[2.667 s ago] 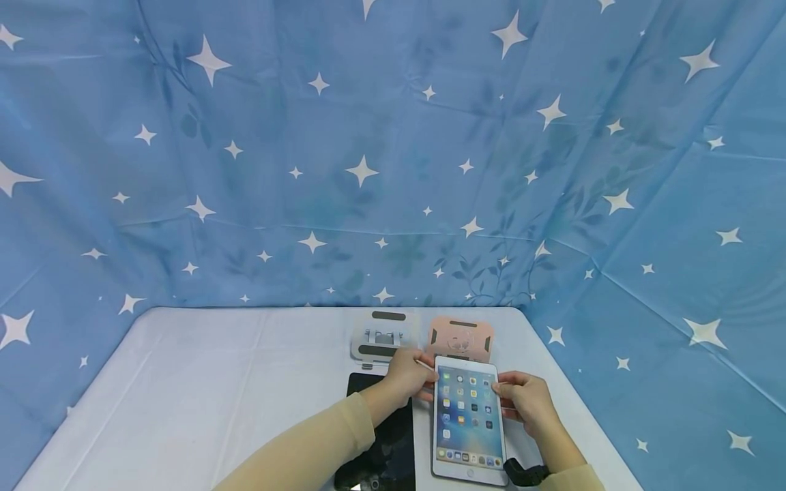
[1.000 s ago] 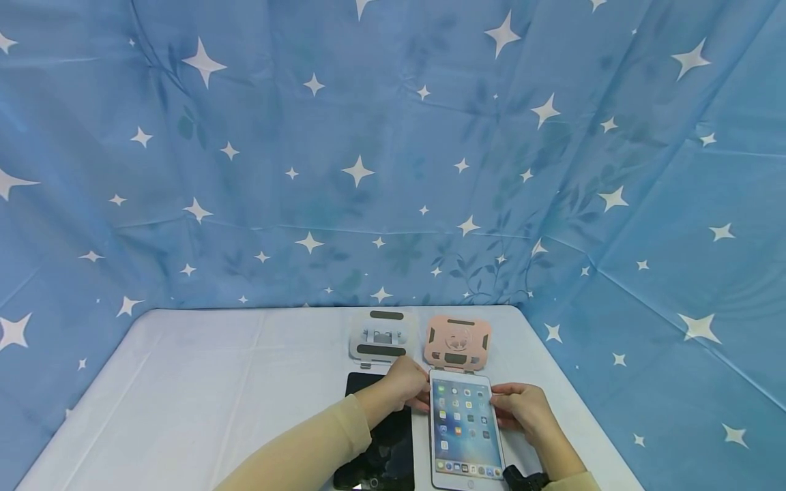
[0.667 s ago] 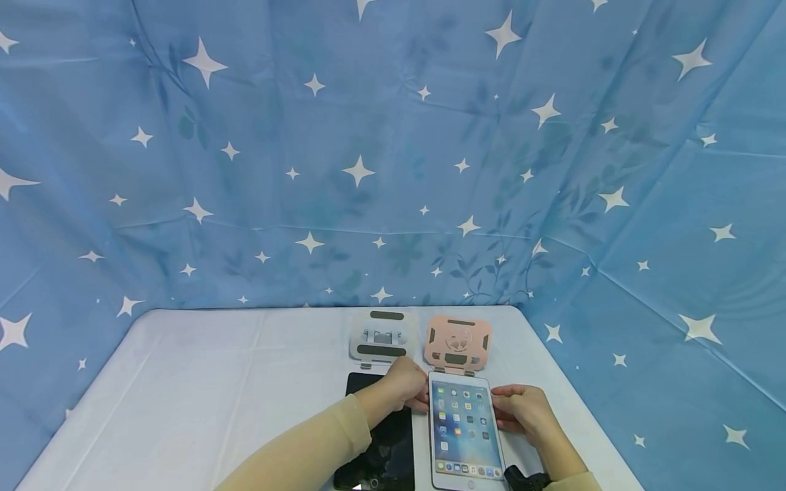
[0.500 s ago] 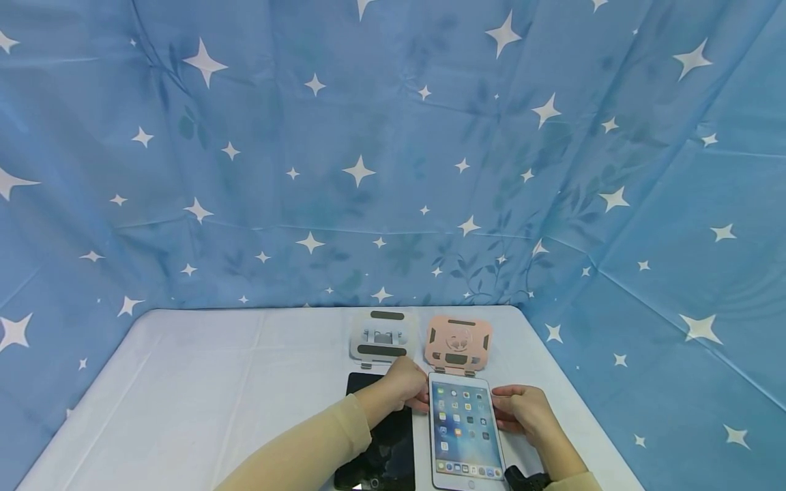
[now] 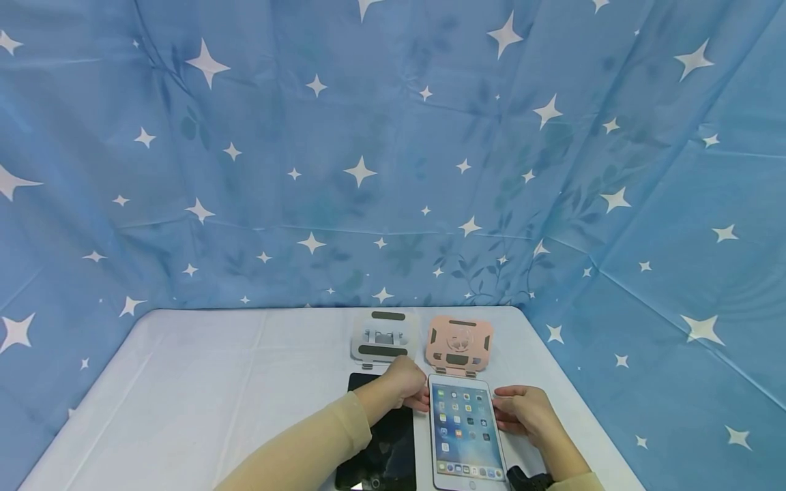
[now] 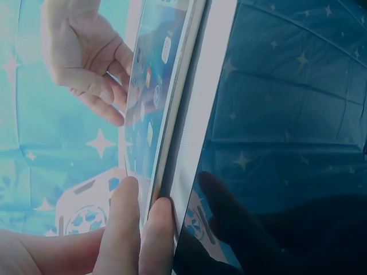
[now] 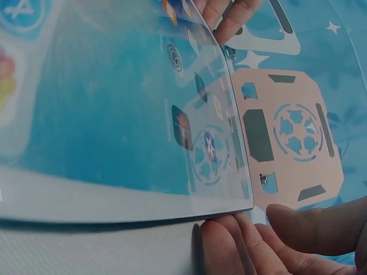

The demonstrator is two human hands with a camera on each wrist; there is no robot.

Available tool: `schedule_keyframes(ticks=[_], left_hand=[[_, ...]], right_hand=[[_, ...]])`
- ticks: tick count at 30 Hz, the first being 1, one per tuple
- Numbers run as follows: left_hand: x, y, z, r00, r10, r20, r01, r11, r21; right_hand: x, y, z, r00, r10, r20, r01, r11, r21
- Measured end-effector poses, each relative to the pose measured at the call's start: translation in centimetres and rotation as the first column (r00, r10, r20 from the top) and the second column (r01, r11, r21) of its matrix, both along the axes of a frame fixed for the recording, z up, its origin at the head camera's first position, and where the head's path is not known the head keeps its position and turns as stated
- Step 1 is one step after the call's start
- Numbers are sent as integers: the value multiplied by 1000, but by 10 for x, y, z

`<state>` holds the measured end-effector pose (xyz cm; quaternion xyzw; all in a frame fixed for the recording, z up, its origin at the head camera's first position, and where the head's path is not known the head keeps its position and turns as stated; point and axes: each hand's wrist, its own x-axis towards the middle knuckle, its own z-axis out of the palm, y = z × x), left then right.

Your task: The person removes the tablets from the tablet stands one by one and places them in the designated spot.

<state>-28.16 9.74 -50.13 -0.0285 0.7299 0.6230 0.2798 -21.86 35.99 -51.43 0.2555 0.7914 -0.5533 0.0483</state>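
Note:
A white tablet (image 5: 467,429) with its screen lit lies face up on the table, its top edge close to a pink folding tablet stand (image 5: 459,344). My left hand (image 5: 405,382) is at the tablet's upper left side; in the left wrist view its fingers (image 6: 117,229) extend against the edge. On the opposite side is my right hand (image 5: 522,409). In the right wrist view, its fingers (image 7: 246,252) lie at the tablet's corner, with the thumb (image 7: 309,226) apart from the screen. A black tablet (image 5: 393,450) lies partly hidden under my left forearm.
A grey-white folding stand (image 5: 362,337) sits left of the pink one, near the back of the white table (image 5: 184,395). Behind hangs a blue curtain (image 5: 393,136) with white stars. A black strapped device (image 5: 528,479) is on my right wrist.
The white tablet, earlier gripped at both sides with the right thumb on its face, has come down and toward me, uncovering the pink stand's lower edge. My hands have loosened from it.

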Motion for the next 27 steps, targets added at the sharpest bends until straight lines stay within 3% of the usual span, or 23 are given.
schedule_keyframes(ticks=[27], left_hand=[[-5,-7,2,997,-56,58,55,998,14]], right_hand=[[-1,5,1,998,-34,46,38,996,-78]])
